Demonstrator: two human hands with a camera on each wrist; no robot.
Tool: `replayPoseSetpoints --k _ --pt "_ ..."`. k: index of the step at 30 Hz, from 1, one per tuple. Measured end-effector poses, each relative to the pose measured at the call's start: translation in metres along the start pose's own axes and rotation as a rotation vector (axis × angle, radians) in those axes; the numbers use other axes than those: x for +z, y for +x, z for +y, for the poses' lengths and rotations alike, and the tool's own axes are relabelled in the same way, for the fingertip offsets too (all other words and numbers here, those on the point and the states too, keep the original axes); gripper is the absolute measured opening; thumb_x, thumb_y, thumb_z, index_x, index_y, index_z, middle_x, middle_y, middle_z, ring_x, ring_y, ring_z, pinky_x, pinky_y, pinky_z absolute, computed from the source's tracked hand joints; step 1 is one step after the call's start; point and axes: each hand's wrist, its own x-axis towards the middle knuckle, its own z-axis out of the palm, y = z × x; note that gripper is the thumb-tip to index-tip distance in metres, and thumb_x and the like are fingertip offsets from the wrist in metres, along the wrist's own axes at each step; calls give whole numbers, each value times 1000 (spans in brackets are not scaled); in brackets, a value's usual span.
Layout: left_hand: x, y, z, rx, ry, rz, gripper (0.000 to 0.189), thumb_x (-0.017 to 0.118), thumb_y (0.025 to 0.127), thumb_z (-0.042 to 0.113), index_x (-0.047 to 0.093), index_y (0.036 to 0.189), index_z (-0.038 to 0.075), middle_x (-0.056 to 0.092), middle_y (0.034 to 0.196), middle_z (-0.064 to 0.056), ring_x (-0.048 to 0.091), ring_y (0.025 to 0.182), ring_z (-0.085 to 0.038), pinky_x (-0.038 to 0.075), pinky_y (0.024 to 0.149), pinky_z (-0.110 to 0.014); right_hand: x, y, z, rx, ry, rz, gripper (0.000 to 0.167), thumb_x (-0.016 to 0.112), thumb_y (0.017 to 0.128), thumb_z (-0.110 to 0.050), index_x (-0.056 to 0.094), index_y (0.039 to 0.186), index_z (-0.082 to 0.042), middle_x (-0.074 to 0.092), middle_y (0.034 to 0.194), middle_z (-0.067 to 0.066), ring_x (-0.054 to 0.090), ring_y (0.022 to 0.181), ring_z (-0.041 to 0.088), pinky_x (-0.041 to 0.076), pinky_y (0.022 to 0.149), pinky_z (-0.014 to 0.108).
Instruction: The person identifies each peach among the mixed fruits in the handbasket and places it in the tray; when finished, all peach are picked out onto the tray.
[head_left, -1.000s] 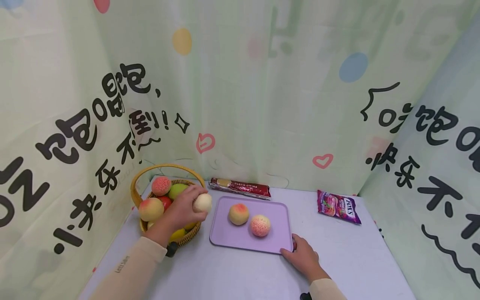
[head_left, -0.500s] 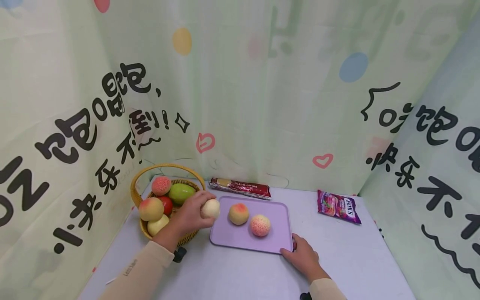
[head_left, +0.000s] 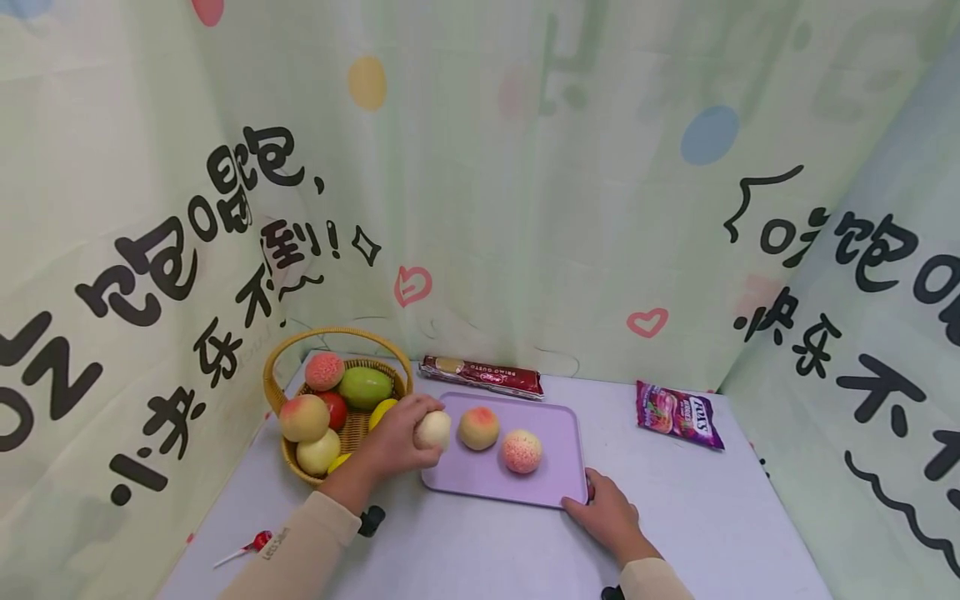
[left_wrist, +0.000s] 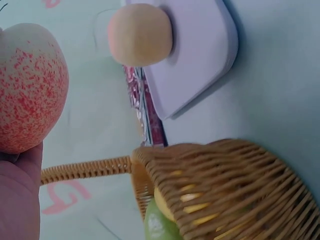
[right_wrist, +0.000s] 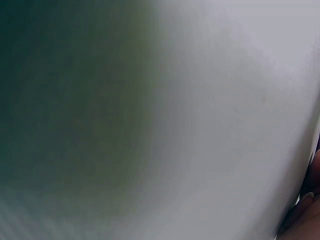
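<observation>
My left hand (head_left: 397,440) grips a pale peach (head_left: 434,431) in the air, over the left side of the purple tray (head_left: 468,482). Red speckles cover this peach (left_wrist: 32,95) in the left wrist view, where only part of the hand shows. Two more fruits lie on the tray: a yellow peach with an orange-red top (head_left: 478,428) and a pink-speckled peach (head_left: 521,452). At the tray's front right corner, my right hand (head_left: 609,517) holds the edge with thumb and fingers. The right wrist view is mostly a pale blur with some fingers (right_wrist: 302,215) at its edge.
A wicker basket (head_left: 300,468) of fruit with a tall handle stands left of the tray. Behind the tray lies a long red packet (head_left: 480,376). A purple snack bag (head_left: 678,415) is at the right, and a red lollipop (head_left: 262,541) lies front left.
My left hand has carried the speckled peach rightward from above the basket to the tray's left side. The lollipop has come into view beside the sleeve. My right hand stays at the tray corner.
</observation>
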Motion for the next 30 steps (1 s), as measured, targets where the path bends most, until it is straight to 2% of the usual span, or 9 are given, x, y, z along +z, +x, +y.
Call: replayPoseSetpoints --k 4,12,22,30 --pt "6 0 2 19 3 -5 56 85 75 15 66 128 13 60 129 -2 57 105 -18 55 82 -32 0 -1 -1 -1 1 0 89 79 82 -52 50 145 4 67 105 8 59 97 26 44 90 63" --pt "16 0 4 -18 -29 -12 57 86 75 16 65 128 16 59 130 0 57 108 -19 58 88 -37 1 0 0 6 -2 -4 90 79 82 -53 49 146 4 65 102 7 57 95 26 44 88 59" --pt "26 -1 0 -13 -40 -30 56 85 77 17 65 129 14 60 126 3 57 103 -15 56 87 -34 1 0 2 9 5 -14 91 79 82 -55 50 146 3 66 105 8 57 98 26 44 89 61" --pt "31 0 -4 10 -19 -13 58 86 75 17 65 129 10 61 127 0 58 105 -17 56 88 -37 1 0 2 3 -1 -10 92 78 82 -56 49 146 4 66 106 8 57 98 27 44 88 60"
